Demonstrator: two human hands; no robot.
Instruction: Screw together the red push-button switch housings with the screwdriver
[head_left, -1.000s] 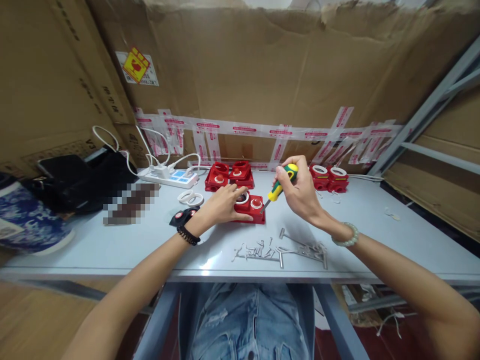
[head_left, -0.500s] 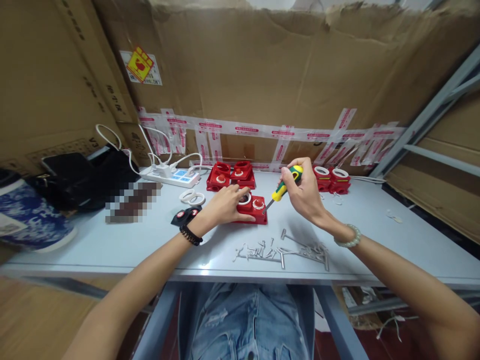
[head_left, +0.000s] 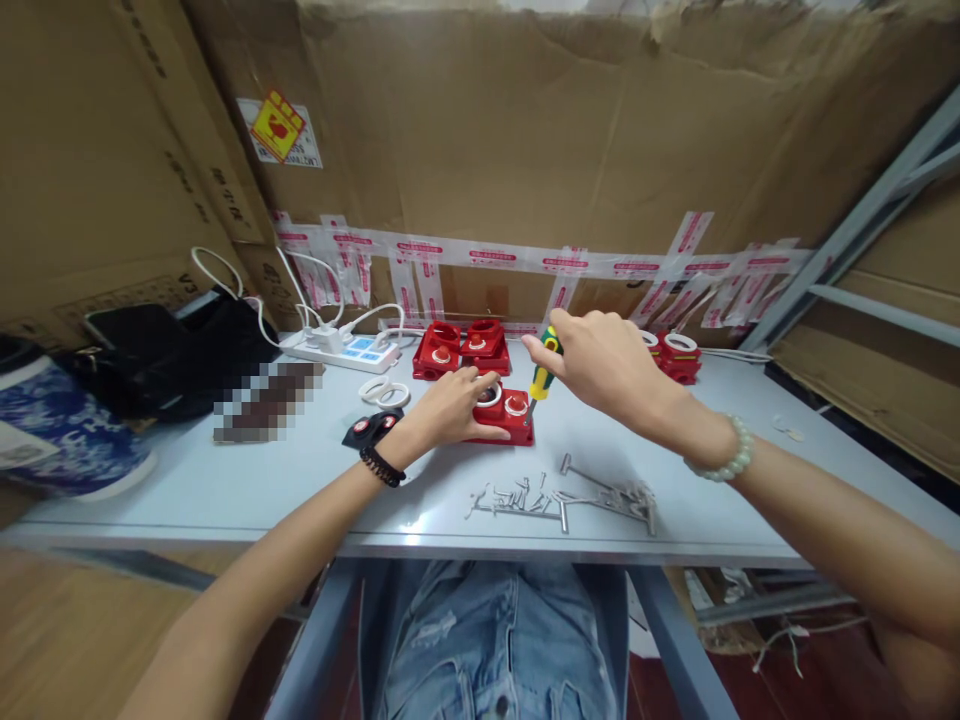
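Note:
My left hand (head_left: 459,405) grips a red box-like part (head_left: 504,431) from its left side, thumb along the near face and fingers over the top. A white ring and a small red knob with a white collar show on its top. In my right hand (head_left: 600,355) is a screwdriver (head_left: 546,366) with a yellow and green handle. It stands nearly upright, its tip at the right end of the red part; whether the tip sits in a screw I cannot tell. Left of my left hand lies a black piece (head_left: 373,428) with two red-and-white round marks.
More red parts (head_left: 461,352) stand behind, others (head_left: 679,358) at back right. White rings (head_left: 384,392) and a power strip (head_left: 341,350) lie to the left. Metal T-shaped rods and small metal pieces (head_left: 525,497) lie near the front edge. A cardboard wall (head_left: 510,130) closes the back.
My right hand has risen over the handle and turned, tilting the screwdriver more upright. Its tip stays at the red part's right end. My left hand keeps its hold.

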